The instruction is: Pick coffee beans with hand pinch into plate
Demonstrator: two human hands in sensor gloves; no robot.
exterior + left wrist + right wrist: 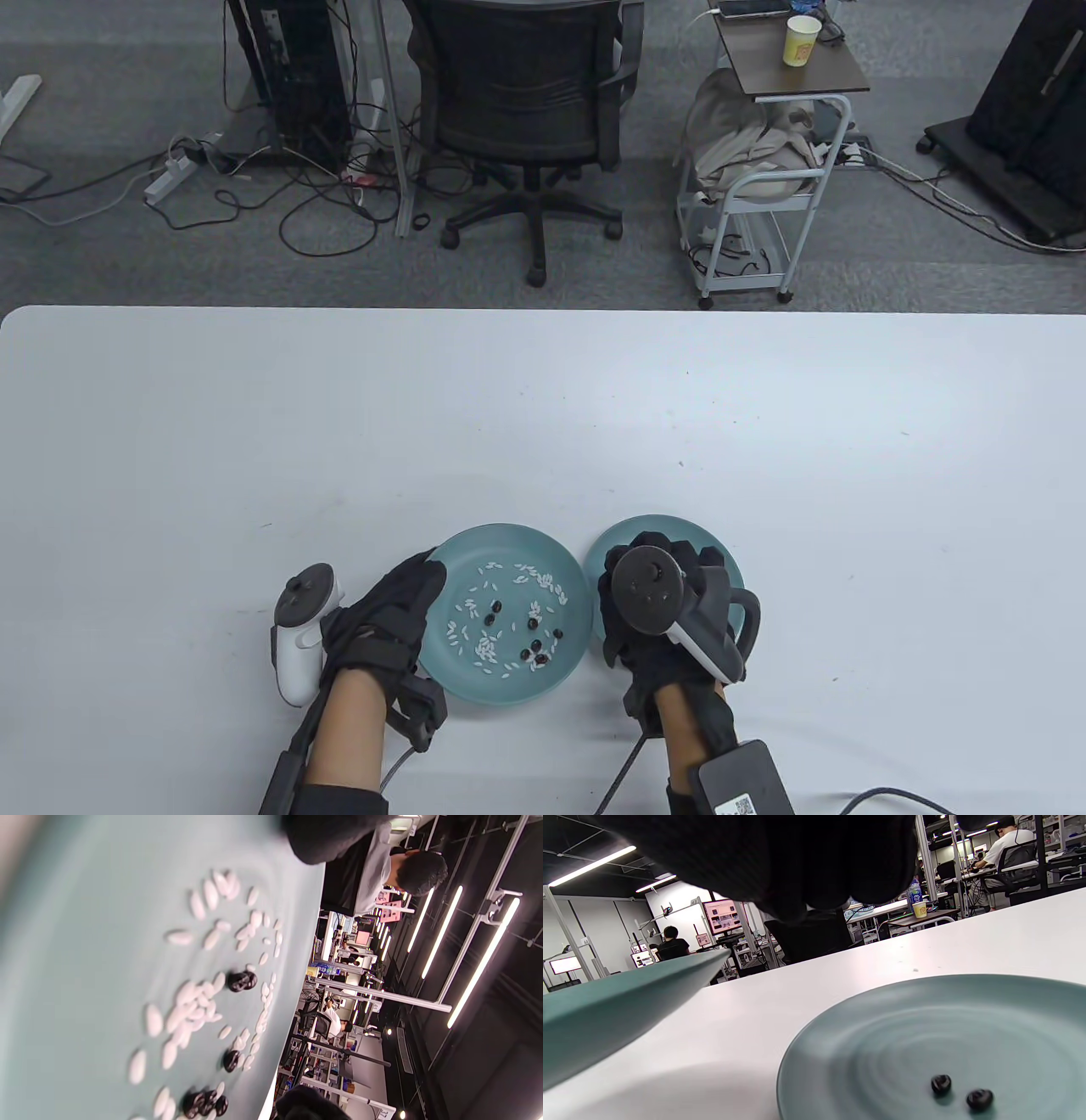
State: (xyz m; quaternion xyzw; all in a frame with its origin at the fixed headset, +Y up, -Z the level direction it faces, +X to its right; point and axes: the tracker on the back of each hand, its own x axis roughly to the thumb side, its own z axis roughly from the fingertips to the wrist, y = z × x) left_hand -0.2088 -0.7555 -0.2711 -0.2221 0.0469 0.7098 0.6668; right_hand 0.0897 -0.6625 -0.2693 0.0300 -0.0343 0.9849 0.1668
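My right hand (670, 598) hovers over the right plate (612, 543), palm down, tracker on top. From the table view the fingers are hidden under the tracker; the right wrist view shows only dark glove bulk at the top edge, so I cannot tell whether I am pinching a bean or have already let go. Two coffee beans (961, 1091) lie in this plate, close together, apart from the rim.

My left hand (386, 624) rests against the left rim of the source plate (509, 688), fingers curved along the edge, steadying it, holding nothing else that I can see.

The source plate holds scattered white grains (193, 1012) with dark beans among them: a pair near the middle (242, 981), a single (231, 1060), a cluster near the near edge (205, 1104).

Risks, as I judge them:
- Beans sit touching or just beside the grains; a broad pinch could carry a grain across.
- The clustered beans touch each other; pinching one may flick its neighbour out over the rim.
- The two plates sit nearly rim to rim; a low crossing could clip an edge and jolt the contents.
- A release from height may let a bean bounce or roll off onto the table (543, 407).
- Glove padding dulls feel; a bean could slip out mid-transfer.
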